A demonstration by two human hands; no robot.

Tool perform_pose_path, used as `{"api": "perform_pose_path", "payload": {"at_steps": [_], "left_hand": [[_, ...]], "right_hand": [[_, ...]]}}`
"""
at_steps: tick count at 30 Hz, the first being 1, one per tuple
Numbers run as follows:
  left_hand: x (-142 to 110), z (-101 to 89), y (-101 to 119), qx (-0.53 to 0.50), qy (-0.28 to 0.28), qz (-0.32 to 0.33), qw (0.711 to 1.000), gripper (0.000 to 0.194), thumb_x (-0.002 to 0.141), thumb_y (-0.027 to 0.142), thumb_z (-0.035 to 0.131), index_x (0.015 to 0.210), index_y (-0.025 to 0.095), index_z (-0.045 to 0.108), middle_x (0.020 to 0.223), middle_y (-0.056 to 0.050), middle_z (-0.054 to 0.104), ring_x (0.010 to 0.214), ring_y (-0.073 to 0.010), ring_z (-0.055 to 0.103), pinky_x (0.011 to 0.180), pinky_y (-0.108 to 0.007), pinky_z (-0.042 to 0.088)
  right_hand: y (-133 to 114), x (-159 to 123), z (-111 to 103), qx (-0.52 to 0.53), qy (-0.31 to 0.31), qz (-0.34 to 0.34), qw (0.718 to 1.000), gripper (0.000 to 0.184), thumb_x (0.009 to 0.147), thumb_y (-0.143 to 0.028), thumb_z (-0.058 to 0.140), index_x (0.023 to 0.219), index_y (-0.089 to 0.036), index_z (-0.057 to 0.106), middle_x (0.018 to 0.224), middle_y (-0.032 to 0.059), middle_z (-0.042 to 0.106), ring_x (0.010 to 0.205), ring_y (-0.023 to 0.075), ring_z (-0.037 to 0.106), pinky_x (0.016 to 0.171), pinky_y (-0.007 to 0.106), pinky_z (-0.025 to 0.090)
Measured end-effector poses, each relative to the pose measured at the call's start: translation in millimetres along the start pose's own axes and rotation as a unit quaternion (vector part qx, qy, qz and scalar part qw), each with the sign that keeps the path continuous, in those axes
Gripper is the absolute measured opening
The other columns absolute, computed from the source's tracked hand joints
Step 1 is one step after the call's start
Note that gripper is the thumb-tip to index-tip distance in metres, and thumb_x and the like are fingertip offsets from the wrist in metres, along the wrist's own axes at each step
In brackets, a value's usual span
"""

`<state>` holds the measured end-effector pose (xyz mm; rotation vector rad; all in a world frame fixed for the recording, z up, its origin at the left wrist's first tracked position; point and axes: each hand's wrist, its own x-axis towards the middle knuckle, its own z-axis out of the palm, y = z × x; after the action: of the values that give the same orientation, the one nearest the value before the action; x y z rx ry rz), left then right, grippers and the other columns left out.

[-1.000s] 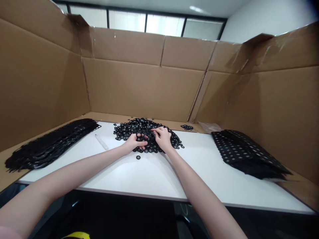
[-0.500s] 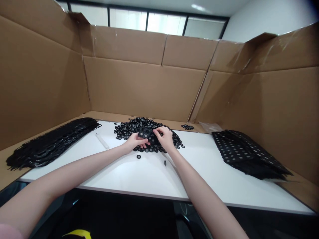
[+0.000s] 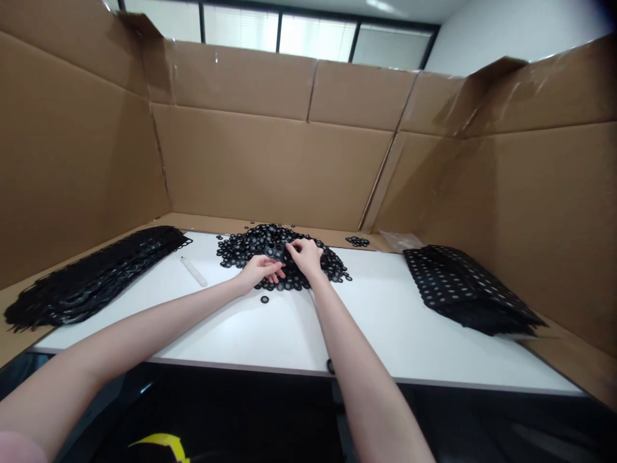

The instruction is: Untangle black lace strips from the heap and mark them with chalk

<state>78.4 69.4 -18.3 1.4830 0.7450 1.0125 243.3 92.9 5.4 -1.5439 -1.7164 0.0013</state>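
Observation:
A heap of small black rings [image 3: 241, 247] with grey centres lies at the middle back of the white table. Over its front, my left hand [image 3: 260, 271] is closed, thumb above curled fingers, at the lower left of a small black perforated piece [image 3: 276, 249]. My right hand [image 3: 307, 256] pinches at that piece's right side with thumb and forefinger. Against the dark heap, the piece's outline is hard to make out. One loose ring [image 3: 265, 299] lies in front of the heap. Another ring [image 3: 330, 366] is at the table's front edge, beside my right forearm.
A stack of black perforated strips [image 3: 96, 276] lies on the left, with a white pen-like tool [image 3: 194, 271] beside it. On the right are black perforated sheets [image 3: 467, 289]. A small ring cluster [image 3: 357, 242] sits at the back. Cardboard walls [image 3: 270, 167] enclose the table [image 3: 376, 321].
A loose ring has moved from in front of my right hand towards the table's front edge. My right hand has shifted slightly left, and the view has tilted a little.

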Motion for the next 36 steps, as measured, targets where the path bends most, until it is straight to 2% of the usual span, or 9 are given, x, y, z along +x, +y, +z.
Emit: {"api": "perform_pose_path", "payload": {"at_steps": [5, 12, 16, 21, 24, 26, 28, 31, 36], "left_hand": [[-2.4, 0.2, 5.2, 0.002, -0.002, 0.001, 1.0, 0.042, 0.071, 0.045, 0.07, 0.09, 0.008, 0.065, 0.072, -0.01, 0.071, 0.053, -0.01, 0.059, 0.052, -0.021, 0.043], [-2.2, 1.9, 7.2, -0.01, 0.0, -0.008, 1.0, 0.039, 0.073, 0.045, 0.068, 0.085, 0.009, 0.064, 0.069, -0.01, 0.069, 0.053, -0.0106, 0.058, 0.051, -0.021, 0.041], [-11.8, 5.4, 14.1, 0.095, -0.041, 0.053, 0.993, 0.036, 0.076, 0.046, 0.063, 0.071, 0.011, 0.063, 0.055, -0.003, 0.061, 0.046, -0.009, 0.05, 0.048, -0.021, 0.035], [-46.8, 37.1, 32.8, 0.269, -0.258, 0.197, 0.907, 0.029, 0.078, 0.044, 0.062, 0.069, 0.016, 0.066, 0.066, -0.003, 0.063, 0.055, -0.0113, 0.049, 0.054, -0.023, 0.035], [-65.1, 62.7, 38.3, 0.31, -0.332, 0.255, 0.854, 0.029, 0.069, 0.045, 0.072, 0.067, 0.02, 0.06, 0.065, -0.002, 0.06, 0.059, -0.0138, 0.05, 0.059, -0.025, 0.036], [-69.1, 72.3, 37.4, 0.322, -0.354, 0.272, 0.835, 0.026, 0.071, 0.041, 0.071, 0.068, 0.02, 0.056, 0.063, -0.001, 0.059, 0.059, -0.0139, 0.051, 0.062, -0.025, 0.037], [-65.1, 72.1, 33.7, 0.35, -0.334, 0.273, 0.832, 0.02, 0.076, 0.034, 0.067, 0.068, 0.02, 0.055, 0.06, 0.0, 0.057, 0.057, -0.013, 0.05, 0.065, -0.025, 0.036], [-47.9, 55.3, 25.9, 0.411, -0.227, 0.256, 0.845, 0.016, 0.079, 0.028, 0.061, 0.068, 0.019, 0.055, 0.058, 0.002, 0.055, 0.057, -0.0126, 0.049, 0.068, -0.025, 0.035], [-17.2, 15.6, 15.2, 0.361, 0.0, 0.168, 0.917, 0.024, 0.082, 0.04, 0.056, 0.073, 0.018, 0.053, 0.054, 0.005, 0.049, 0.051, -0.0104, 0.042, 0.054, -0.022, 0.029]], "right_hand": [[-16.6, 12.4, 8.0, 0.06, -0.01, 0.095, 0.994, 0.027, 0.082, -0.043, 0.052, 0.075, -0.024, 0.069, 0.086, 0.0015, 0.07, 0.092, 0.0224, 0.055, 0.085, 0.042, 0.03], [-19.7, 11.6, 8.7, 0.066, -0.006, 0.094, 0.993, 0.028, 0.081, -0.045, 0.052, 0.076, -0.024, 0.07, 0.085, 0.0017, 0.071, 0.094, 0.023, 0.055, 0.087, 0.043, 0.031], [-9.2, 10.4, 8.7, 0.075, 0.012, 0.085, 0.993, 0.03, 0.081, -0.046, 0.051, 0.076, -0.024, 0.07, 0.085, 0.0016, 0.071, 0.089, 0.0214, 0.057, 0.086, 0.041, 0.033], [7.4, 7.8, 3.3, 0.08, 0.015, 0.094, 0.992, 0.033, 0.079, -0.049, 0.05, 0.072, -0.023, 0.069, 0.08, 0.0021, 0.07, 0.083, 0.0216, 0.058, 0.082, 0.04, 0.035], [10.4, 9.5, -2.8, 0.08, 0.014, 0.067, 0.994, 0.034, 0.08, -0.05, 0.05, 0.07, -0.022, 0.068, 0.076, 0.0017, 0.07, 0.079, 0.0205, 0.059, 0.079, 0.036, 0.037], [10.0, 11.2, -7.0, 0.08, 0.005, 0.029, 0.996, 0.035, 0.08, -0.05, 0.05, 0.068, -0.022, 0.068, 0.073, 0.0015, 0.069, 0.078, 0.0196, 0.058, 0.076, 0.033, 0.038], [10.2, 11.5, -10.6, 0.077, -0.005, -0.011, 0.997, 0.035, 0.08, -0.049, 0.051, 0.067, -0.022, 0.068, 0.071, 0.0018, 0.068, 0.078, 0.0189, 0.057, 0.074, 0.031, 0.038], [15.0, 7.5, -14.5, 0.088, -0.008, -0.062, 0.994, 0.035, 0.08, -0.048, 0.051, 0.067, -0.021, 0.068, 0.072, 0.0026, 0.068, 0.074, 0.0176, 0.056, 0.073, 0.029, 0.039], [24.5, -0.6, -19.3, 0.181, -0.019, -0.064, 0.981, 0.036, 0.08, -0.049, 0.051, 0.07, -0.019, 0.068, 0.071, 0.0025, 0.067, 0.069, 0.0166, 0.057, 0.07, 0.028, 0.041]]}}
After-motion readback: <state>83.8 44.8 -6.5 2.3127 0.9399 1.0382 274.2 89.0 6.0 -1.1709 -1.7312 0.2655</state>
